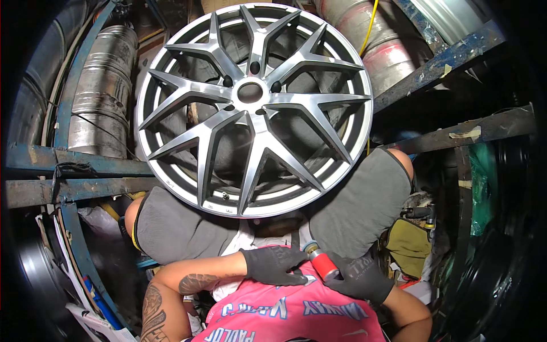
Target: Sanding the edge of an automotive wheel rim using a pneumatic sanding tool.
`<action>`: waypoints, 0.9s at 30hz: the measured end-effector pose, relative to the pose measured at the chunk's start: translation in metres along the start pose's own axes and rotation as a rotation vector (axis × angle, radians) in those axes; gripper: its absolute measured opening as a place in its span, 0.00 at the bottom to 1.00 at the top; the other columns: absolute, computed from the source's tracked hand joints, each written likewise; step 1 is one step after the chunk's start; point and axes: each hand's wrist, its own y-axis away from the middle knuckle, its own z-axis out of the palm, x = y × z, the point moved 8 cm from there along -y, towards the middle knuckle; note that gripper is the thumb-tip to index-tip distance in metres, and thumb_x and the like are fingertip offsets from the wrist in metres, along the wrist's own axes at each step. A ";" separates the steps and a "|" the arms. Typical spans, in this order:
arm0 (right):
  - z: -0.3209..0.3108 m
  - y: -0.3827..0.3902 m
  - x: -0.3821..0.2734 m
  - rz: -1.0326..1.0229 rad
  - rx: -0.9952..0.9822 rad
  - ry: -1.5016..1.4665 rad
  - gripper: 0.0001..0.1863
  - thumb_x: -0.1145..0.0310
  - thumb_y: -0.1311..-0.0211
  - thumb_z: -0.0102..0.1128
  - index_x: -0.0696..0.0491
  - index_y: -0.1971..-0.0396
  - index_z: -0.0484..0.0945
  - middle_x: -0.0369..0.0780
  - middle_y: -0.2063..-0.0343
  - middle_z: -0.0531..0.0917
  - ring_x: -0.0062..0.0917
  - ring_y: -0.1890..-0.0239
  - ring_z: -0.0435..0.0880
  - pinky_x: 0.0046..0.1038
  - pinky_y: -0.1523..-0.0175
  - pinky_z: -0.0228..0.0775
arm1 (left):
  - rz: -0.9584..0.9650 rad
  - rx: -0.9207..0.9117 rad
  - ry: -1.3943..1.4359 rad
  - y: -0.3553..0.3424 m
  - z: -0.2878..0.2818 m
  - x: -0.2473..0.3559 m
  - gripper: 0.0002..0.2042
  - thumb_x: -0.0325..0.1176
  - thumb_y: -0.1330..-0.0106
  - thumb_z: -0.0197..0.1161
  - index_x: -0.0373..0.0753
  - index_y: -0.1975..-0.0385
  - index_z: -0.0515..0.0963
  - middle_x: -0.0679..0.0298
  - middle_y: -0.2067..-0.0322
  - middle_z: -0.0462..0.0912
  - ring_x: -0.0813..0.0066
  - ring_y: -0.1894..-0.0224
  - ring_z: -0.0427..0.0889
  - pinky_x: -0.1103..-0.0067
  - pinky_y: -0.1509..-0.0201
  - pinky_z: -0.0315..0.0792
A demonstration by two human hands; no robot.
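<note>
My right hand (359, 276), in a black glove, is wrapped round a small red cylindrical power tool (323, 265). The tool's metal neck and round bluish pad (310, 247) point up and to the left. Beside the pad, my left hand (275, 265), also gloved in black, has its fingers stretched toward the tool with a gap between them. Whether those fingertips touch the tool I cannot tell. Ahead of both hands, a silver and dark grey alloy wheel rim (259, 128) lies face up between my knees, its branching spokes running out from an open centre hole.
Stacked metal barrels or wheel drums (99, 94) stand at the left, behind a worn blue metal frame (97, 162). More stained drums (387, 51) and beams (478, 128) are at the right. An olive cloth (409, 248) hangs beside my right knee. A yellow hose (371, 25) runs past the rim.
</note>
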 end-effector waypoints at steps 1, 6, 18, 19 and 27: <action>-0.002 0.007 -0.010 -0.233 0.085 0.305 0.23 0.51 0.35 0.58 0.53 0.49 0.79 0.49 0.72 0.83 0.43 0.72 0.84 0.41 0.68 0.74 | -0.058 0.006 -0.182 -0.001 -0.003 -0.001 0.28 0.53 0.30 0.59 0.36 0.41 0.72 0.54 0.61 0.82 0.59 0.59 0.82 0.66 0.53 0.75; -0.041 -0.035 0.000 -0.244 -0.181 0.396 0.19 0.50 0.35 0.56 0.49 0.58 0.82 0.46 0.74 0.83 0.40 0.70 0.85 0.41 0.68 0.73 | -0.040 0.223 -0.358 0.013 -0.032 0.009 0.28 0.56 0.30 0.55 0.38 0.42 0.75 0.48 0.59 0.84 0.48 0.57 0.84 0.62 0.50 0.76; -0.270 -0.246 0.051 -0.383 0.655 0.551 0.19 0.51 0.30 0.52 0.45 0.49 0.80 0.45 0.51 0.84 0.43 0.48 0.82 0.43 0.45 0.74 | -0.277 1.655 -0.522 0.220 -0.187 0.043 0.11 0.38 0.30 0.57 0.38 0.58 0.80 0.50 0.63 0.84 0.49 0.55 0.83 0.65 0.50 0.75; -0.261 -0.259 0.053 -0.511 0.625 0.709 0.19 0.52 0.28 0.49 0.42 0.45 0.78 0.44 0.49 0.83 0.45 0.47 0.81 0.44 0.44 0.73 | -0.273 1.680 -0.680 0.218 -0.203 0.020 0.12 0.39 0.30 0.57 0.39 0.57 0.80 0.50 0.62 0.84 0.49 0.54 0.82 0.64 0.50 0.75; -0.238 -0.286 0.058 -0.283 0.487 0.738 0.19 0.51 0.25 0.40 0.43 0.45 0.74 0.46 0.51 0.83 0.45 0.49 0.82 0.45 0.45 0.73 | -0.844 1.919 -0.751 0.209 -0.270 -0.065 0.18 0.49 0.31 0.51 0.48 0.56 0.85 0.57 0.55 0.86 0.56 0.52 0.83 0.60 0.36 0.61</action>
